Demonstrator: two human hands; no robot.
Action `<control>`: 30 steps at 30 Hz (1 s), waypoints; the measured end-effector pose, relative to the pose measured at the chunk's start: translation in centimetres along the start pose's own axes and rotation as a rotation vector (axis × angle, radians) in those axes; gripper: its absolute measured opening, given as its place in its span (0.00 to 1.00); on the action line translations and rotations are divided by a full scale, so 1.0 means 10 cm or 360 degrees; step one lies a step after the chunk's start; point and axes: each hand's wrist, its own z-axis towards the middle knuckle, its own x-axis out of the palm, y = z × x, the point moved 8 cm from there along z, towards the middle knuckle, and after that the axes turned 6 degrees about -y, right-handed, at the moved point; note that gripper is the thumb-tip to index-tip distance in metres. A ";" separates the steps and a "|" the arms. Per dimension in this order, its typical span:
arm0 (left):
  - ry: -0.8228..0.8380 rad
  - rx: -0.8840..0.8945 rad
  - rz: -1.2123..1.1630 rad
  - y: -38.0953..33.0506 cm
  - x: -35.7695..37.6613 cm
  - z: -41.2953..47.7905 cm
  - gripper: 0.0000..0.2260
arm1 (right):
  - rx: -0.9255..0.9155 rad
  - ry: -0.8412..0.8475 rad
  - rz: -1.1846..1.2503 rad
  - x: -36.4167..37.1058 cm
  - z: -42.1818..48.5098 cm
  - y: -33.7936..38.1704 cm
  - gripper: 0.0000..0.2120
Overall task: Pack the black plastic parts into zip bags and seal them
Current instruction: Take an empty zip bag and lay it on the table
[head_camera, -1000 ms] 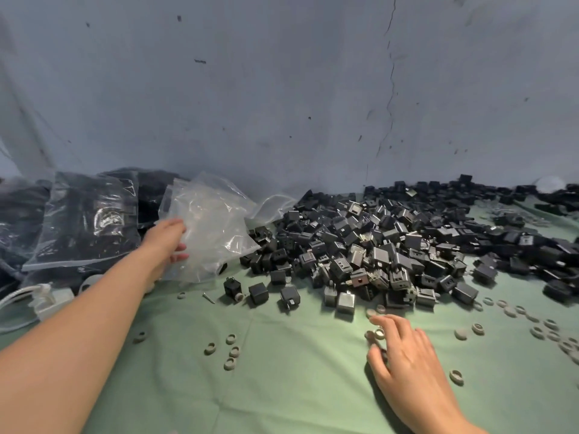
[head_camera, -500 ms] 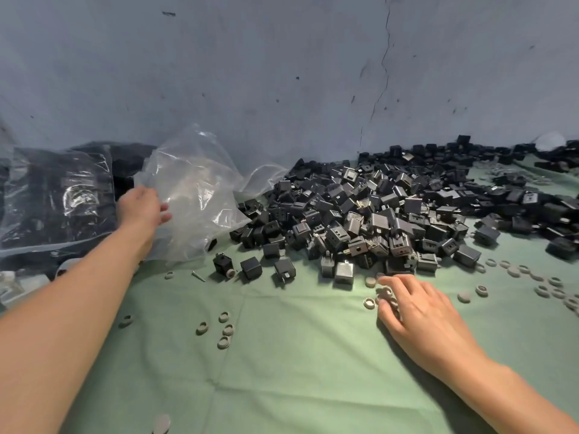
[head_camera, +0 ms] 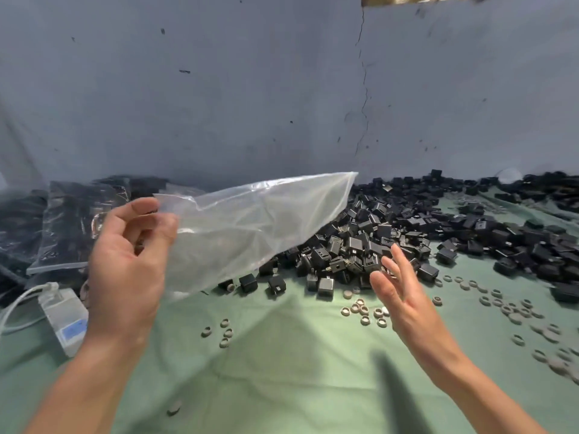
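My left hand (head_camera: 131,255) pinches one end of an empty clear zip bag (head_camera: 260,223) and holds it in the air, stretched out to the right above the near edge of the pile. A large heap of small black plastic parts (head_camera: 407,233) covers the green cloth from the centre to the far right. My right hand (head_camera: 399,292) hovers with fingers straight and spread, just in front of the heap and below the bag's far end, holding nothing.
Filled zip bags of black parts (head_camera: 75,227) lie at the back left against the grey wall. A white adapter with a cable (head_camera: 64,314) sits at the left. Several small grey rings (head_camera: 363,311) are scattered on the green cloth (head_camera: 282,371), many at the right.
My left hand has lifted the clear bag off the stack at the left and brought it toward the centre. My right hand has risen off the cloth and rings, fingers spread.
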 end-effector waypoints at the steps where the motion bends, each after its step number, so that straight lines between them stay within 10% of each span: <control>1: 0.0062 -0.0037 0.0036 0.03 0.02 -0.08 0.07 | 0.0015 0.0004 0.0025 0.00 -0.06 0.03 0.46; 5: 0.0210 -0.0369 0.0014 0.35 0.12 -0.30 0.09 | 0.0025 -0.0085 -0.0001 -0.10 -0.21 0.04 0.46; 10: 0.0274 -0.0491 0.0038 0.56 0.19 -0.36 0.10 | -0.0119 -0.0098 0.0101 -0.14 -0.25 0.20 0.12; 21: 0.0624 -0.1177 0.0674 1.37 0.31 -1.13 0.08 | 0.0046 -0.0426 0.0181 -0.40 -0.15 -0.03 0.13; 30: 0.1029 -0.0824 0.1083 1.36 0.49 -1.42 0.07 | 0.0301 -0.0673 0.0120 -0.82 -0.13 -0.25 0.12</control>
